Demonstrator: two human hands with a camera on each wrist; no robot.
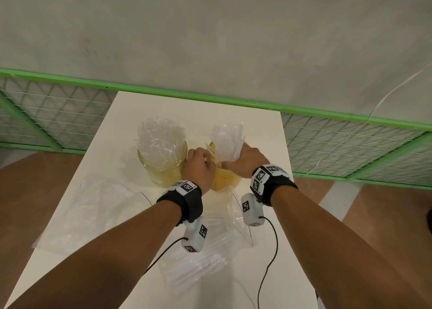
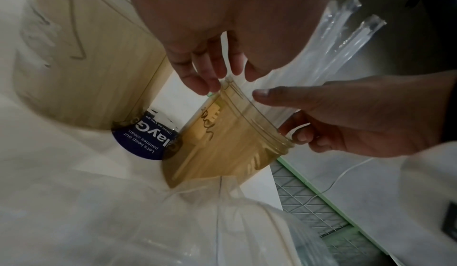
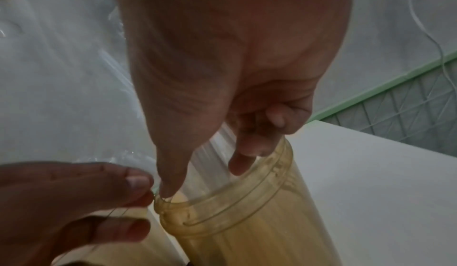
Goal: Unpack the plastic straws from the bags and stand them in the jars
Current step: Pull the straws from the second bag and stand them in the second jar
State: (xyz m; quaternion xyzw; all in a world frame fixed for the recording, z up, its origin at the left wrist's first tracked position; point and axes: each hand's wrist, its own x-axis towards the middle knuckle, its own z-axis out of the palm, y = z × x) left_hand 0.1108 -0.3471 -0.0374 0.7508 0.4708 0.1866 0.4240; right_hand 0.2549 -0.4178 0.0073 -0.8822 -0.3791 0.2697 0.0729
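Note:
Two amber plastic jars stand on the white table (image 1: 257,130). The left jar (image 1: 161,166) is packed with clear wrapped straws. My right hand (image 1: 245,161) grips a bundle of straws (image 1: 228,138) that stands in the right jar (image 1: 228,180). In the right wrist view its fingers (image 3: 247,149) curl round the bundle just above the jar's rim (image 3: 222,201). My left hand (image 1: 198,168) is beside it at the rim. Its thumb and finger (image 3: 133,180) pinch what looks like a single clear straw (image 1: 210,149). The left wrist view shows the jar (image 2: 230,139) and both hands at its mouth.
Crumpled clear bags (image 1: 93,205) lie on the table's near left. Another bag with straws inside (image 1: 205,259) lies between my forearms. A green-framed wire fence (image 1: 327,114) runs behind the table. Wrist camera cables (image 1: 268,262) trail over the near edge.

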